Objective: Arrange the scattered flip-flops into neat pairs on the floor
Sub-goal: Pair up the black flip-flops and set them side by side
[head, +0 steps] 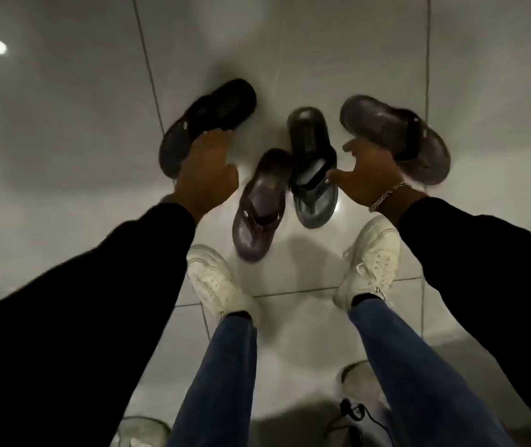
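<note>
No pair is yet formed, as far as can be judged. Four flip-flops are seen on or over the pale tile floor [290, 43], pointing in four different directions. Two are dark grey or black and two have a brownish-purple tint, so the pairs can probably be told by colour, though the blur and dim light make this uncertain.

The left hand [207, 169] is closed on the near edge of the black flip-flop [209, 119], which lies tilted at far left; whether it is lifted or only touched on the floor cannot be told. The right hand [365, 174] is closed around the edge of the purple flip-flop [396, 133] at far right, with the thumb spread toward the centre; this flip-flop appears raised and smeared by motion.

Between the two hands, the grey flip-flop [312, 169] and the second purple one [262, 204] lie on the floor, touching or overlapping at their upper ends and untouched by either hand. The grey one lies just beside the right thumb.

Each held flip-flop seems to match the floor one nearer the opposite hand, so a crossing over is probably required. All the matching and the neat alignment are judged to be left
</note>
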{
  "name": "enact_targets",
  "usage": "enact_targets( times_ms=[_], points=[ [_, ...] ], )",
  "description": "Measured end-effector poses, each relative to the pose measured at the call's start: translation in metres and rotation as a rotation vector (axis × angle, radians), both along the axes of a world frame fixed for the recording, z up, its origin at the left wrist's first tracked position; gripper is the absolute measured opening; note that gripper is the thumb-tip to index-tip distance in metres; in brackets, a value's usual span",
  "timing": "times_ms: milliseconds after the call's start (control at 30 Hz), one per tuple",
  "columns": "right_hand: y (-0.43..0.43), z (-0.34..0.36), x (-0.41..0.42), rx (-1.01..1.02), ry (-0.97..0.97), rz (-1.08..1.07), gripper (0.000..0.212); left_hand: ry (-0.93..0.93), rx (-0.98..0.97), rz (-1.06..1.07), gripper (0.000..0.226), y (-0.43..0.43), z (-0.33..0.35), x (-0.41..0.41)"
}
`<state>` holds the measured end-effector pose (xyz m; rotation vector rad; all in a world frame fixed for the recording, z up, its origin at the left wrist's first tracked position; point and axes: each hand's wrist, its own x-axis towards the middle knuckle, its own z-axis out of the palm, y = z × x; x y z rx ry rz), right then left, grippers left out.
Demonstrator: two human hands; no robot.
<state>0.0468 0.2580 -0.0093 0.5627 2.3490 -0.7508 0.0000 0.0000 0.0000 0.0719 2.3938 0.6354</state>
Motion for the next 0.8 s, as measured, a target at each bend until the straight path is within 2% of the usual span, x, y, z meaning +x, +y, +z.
enact_targets(
  times_ms=[100, 167, 267, 433, 533, 600, 667, 800],
  points=[
    [-0.006, -0.061, 0.015, 0.043, -0.190, -0.159, 0.061, 0.067, -0.144, -0.051, 0.060, -0.011, -0.049, -0.012],
    [-0.012, -0.090, 0.022, 0.068, -0.233, -0.238, 0.061, 0.041, -0.236, -0.082, 0.060, -0.019, -0.069, -0.025],
    [-0.016, -0.121, 0.016, 0.155, -0.131, -0.309, 0.048, -0.008, -0.281, -0.162, 0.062, -0.029, -0.098, -0.034],
    [-0.013, -0.137, -0.012, 0.176, -0.061, -0.350, 0.043, 0.263, -0.401, -0.354, 0.046, -0.035, -0.118, -0.040],
    [-0.013, -0.140, -0.040, 0.106, 0.027, -0.365, 0.025, 0.212, -0.378, -0.412, 0.041, -0.036, -0.127, -0.047],
    [-0.016, -0.141, -0.065, 0.072, 0.059, -0.323, 0.023, 0.123, -0.394, -0.342, 0.049, -0.038, -0.129, -0.059],
    [-0.021, -0.140, -0.092, 0.078, 0.075, -0.317, 0.036, 0.047, -0.392, -0.223, 0.054, -0.038, -0.127, -0.070],
    [-0.038, -0.146, -0.144, 0.082, 0.045, -0.339, 0.046, 0.000, -0.267, 0.085, 0.046, -0.040, -0.123, -0.083]
  ],
)
